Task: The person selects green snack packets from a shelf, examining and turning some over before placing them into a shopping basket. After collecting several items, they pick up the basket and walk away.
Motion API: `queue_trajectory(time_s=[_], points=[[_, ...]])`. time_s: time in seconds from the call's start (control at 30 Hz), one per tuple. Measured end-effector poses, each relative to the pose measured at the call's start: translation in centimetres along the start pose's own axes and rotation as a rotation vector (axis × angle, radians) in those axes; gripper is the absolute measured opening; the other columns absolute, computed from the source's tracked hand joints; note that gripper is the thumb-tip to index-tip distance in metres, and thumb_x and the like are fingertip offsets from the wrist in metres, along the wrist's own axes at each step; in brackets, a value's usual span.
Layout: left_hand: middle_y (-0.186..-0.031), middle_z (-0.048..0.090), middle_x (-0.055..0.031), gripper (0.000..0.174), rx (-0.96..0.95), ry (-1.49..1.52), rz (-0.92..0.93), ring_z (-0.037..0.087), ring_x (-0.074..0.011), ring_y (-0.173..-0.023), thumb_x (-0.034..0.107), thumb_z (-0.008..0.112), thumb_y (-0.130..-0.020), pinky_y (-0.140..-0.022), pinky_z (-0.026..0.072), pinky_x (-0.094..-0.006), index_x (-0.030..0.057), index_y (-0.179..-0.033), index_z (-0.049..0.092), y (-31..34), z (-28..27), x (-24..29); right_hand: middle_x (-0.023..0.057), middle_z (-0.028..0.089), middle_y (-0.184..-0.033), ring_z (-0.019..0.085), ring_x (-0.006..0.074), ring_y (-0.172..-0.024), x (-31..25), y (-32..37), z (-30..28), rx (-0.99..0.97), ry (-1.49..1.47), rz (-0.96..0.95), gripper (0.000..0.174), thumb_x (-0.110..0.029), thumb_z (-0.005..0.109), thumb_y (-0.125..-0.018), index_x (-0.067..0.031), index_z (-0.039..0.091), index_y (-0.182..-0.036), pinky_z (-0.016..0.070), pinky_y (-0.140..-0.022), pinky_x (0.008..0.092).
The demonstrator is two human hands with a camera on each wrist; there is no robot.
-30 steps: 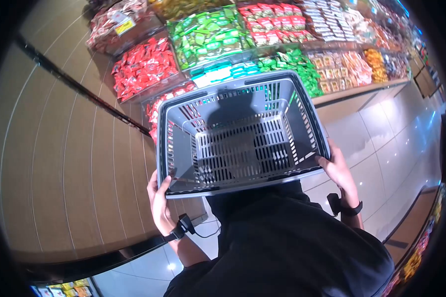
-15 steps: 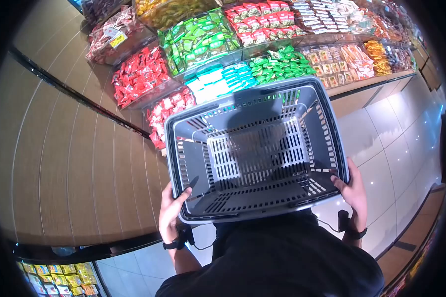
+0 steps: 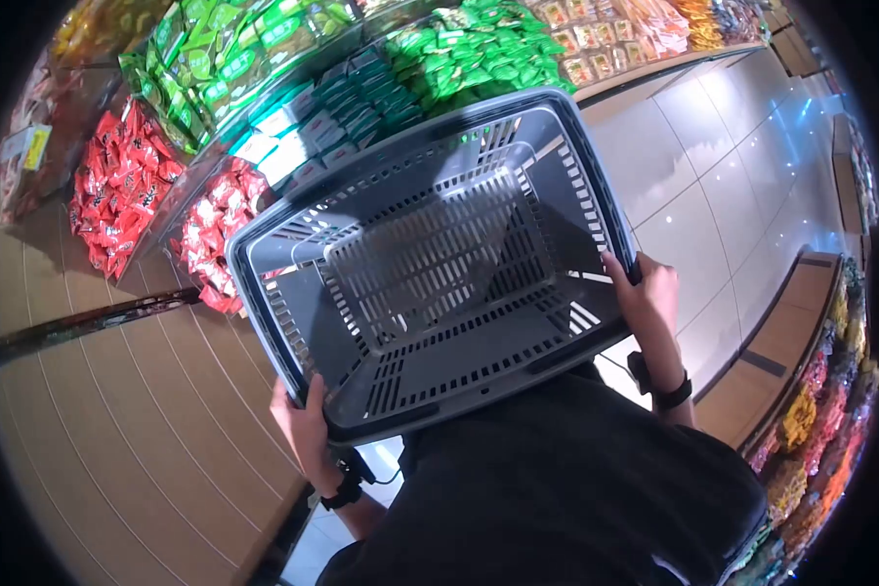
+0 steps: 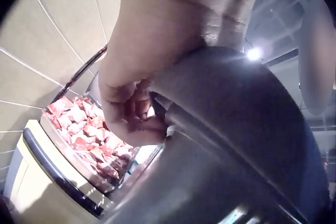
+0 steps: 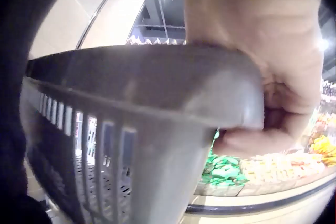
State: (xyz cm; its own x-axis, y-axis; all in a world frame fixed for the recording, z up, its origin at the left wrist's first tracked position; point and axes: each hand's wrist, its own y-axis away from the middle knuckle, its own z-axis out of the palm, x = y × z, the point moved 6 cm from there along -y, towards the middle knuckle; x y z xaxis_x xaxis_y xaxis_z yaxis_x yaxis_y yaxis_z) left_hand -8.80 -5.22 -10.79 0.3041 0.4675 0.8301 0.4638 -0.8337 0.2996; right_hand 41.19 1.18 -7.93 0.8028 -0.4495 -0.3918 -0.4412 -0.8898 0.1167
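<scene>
A grey plastic shopping basket (image 3: 439, 361) with slotted walls is held up in front of the body, its opening facing the head camera and nothing lying inside. My left hand (image 3: 305, 430) grips the rim at its lower left corner, thumb over the inside edge. On the opposite side my right hand (image 3: 651, 303) grips the rim, thumb inside and fingers outside. In the left wrist view the curled fingers of the left hand (image 4: 142, 98) wrap round the rim. The right wrist view shows fingers of the right hand (image 5: 262, 140) hooked under the basket's rim (image 5: 157, 79).
Beyond the basket stands a display of packets: red (image 3: 122, 186), pink-and-white (image 3: 220, 225), teal boxes (image 3: 347, 107) and green (image 3: 479, 54). A brown slatted surface (image 3: 127, 420) lies to the left. Pale floor tiles (image 3: 689, 186) stretch right, towards another packet shelf (image 3: 811, 410).
The view has shifted and the display now looks closer and further left. Both hands keep hold of the basket, which has tilted, its left side sitting lower in view.
</scene>
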Motion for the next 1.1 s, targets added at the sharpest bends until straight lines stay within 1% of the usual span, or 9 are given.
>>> queue_trajectory(time_s=[0.27,0.43,0.5,0.7,0.87,0.93,1.0,1.03,1.1], points=[[-0.096,0.070,-0.0104,0.033,0.067,-0.140,-0.006,0.065,-0.0165,-0.087,0.020,0.071,-0.094,-0.079,0.0515,-0.0328,-0.0045,-0.115,0.063,-0.5,-6.1,2.9,0.0192,0.056,-0.056,0.055,0.0353,-0.048,-8.2,1.4,-2.3,0.044,0.086,-0.247,0.040,-0.031,0.072,-0.092,0.0023,0.064,-0.072,0.0431,-0.052,0.0411],[-0.093,0.070,-0.0124,0.028,0.015,0.042,0.045,0.065,-0.0166,-0.083,0.017,0.069,-0.094,-0.076,0.0511,-0.0332,-0.0044,-0.112,0.063,-1.8,-9.3,0.0,0.0151,0.047,-0.054,0.044,0.0224,-0.048,-10.6,4.5,-1.9,-0.009,0.176,-0.091,0.055,-0.045,0.060,-0.100,0.0015,0.058,-0.071,0.0380,-0.050,0.0411],[-0.088,0.069,-0.0147,0.026,0.011,0.019,0.071,0.065,-0.0192,-0.079,0.016,0.068,-0.095,-0.075,0.0512,-0.0345,-0.0051,-0.109,0.062,-1.8,-9.8,-0.9,0.0151,0.048,-0.054,0.045,0.0235,-0.048,-11.0,5.7,-1.1,-0.005,0.188,-0.122,0.054,-0.045,0.060,-0.100,0.0012,0.059,-0.071,0.0379,-0.050,0.0413],[-0.084,0.066,-0.0169,0.025,0.037,-0.047,0.115,0.064,-0.0269,-0.076,0.018,0.066,-0.095,-0.072,0.0504,-0.0373,-0.0042,-0.104,0.061,0.6,-7.1,-9.3,0.0200,0.059,-0.065,0.058,0.0365,-0.060,-4.8,7.9,5.1,-0.165,-0.007,-0.059,0.042,-0.033,0.059,-0.101,0.0037,0.060,-0.081,0.0442,-0.060,0.0450],[-0.080,0.063,-0.0185,0.024,0.090,-0.184,0.072,0.061,-0.0323,-0.072,0.020,0.065,-0.097,-0.068,0.0474,-0.0407,-0.0034,-0.097,0.060,4.7,-2.4,-13.3,0.0258,0.062,-0.072,0.062,0.0446,-0.069,3.5,7.5,12.1,-0.137,-0.031,-0.239,0.043,-0.033,0.060,-0.100,0.0034,0.058,-0.077,0.0469,-0.062,0.0481],[-0.094,0.068,-0.0216,0.035,-0.001,-0.207,-0.116,0.067,-0.0316,-0.087,0.024,0.065,-0.098,-0.078,0.0509,-0.0393,-0.0071,-0.113,0.061,5.7,0.2,-18.4,0.0266,0.062,-0.073,0.062,0.0459,-0.072,6.7,7.0,14.7,-0.194,-0.010,-0.180,0.044,-0.033,0.060,-0.100,0.0036,0.057,-0.077,0.0471,-0.064,0.0501],[-0.102,0.069,-0.0250,0.050,0.234,-0.546,0.114,0.068,-0.0313,-0.092,0.027,0.064,-0.099,-0.081,0.0518,-0.0382,-0.0130,-0.127,0.054,7.7,2.2,-22.8,0.0272,0.062,-0.074,0.062,0.0465,-0.074,8.0,7.5,15.6,-0.193,-0.069,-0.211,0.043,-0.033,0.059,-0.100,0.0035,0.056,-0.078,0.0469,-0.066,0.0514],[-0.107,0.069,-0.0268,0.061,0.137,-0.315,-0.091,0.069,-0.0305,-0.096,0.029,0.063,-0.100,-0.084,0.0522,-0.0381,-0.0167,-0.136,0.046,8.6,2.6,-21.0,0.0274,0.062,-0.077,0.062,0.0469,-0.075,8.8,7.9,16.4,-0.214,-0.117,-0.216,0.042,-0.033,0.059,-0.100,0.0032,0.055,-0.080,0.0474,-0.067,0.0512],[-0.100,0.069,-0.0261,0.056,0.164,-0.252,-0.106,0.069,-0.0334,-0.091,0.029,0.062,-0.100,-0.079,0.0521,-0.0409,-0.0160,-0.131,0.050,8.6,2.7,-25.6,0.0271,0.063,-0.079,0.063,0.0472,-0.077,8.7,8.2,16.6,-0.244,-0.101,-0.223,0.041,-0.034,0.059,-0.101,0.0031,0.056,-0.082,0.0482,-0.068,0.0517]])
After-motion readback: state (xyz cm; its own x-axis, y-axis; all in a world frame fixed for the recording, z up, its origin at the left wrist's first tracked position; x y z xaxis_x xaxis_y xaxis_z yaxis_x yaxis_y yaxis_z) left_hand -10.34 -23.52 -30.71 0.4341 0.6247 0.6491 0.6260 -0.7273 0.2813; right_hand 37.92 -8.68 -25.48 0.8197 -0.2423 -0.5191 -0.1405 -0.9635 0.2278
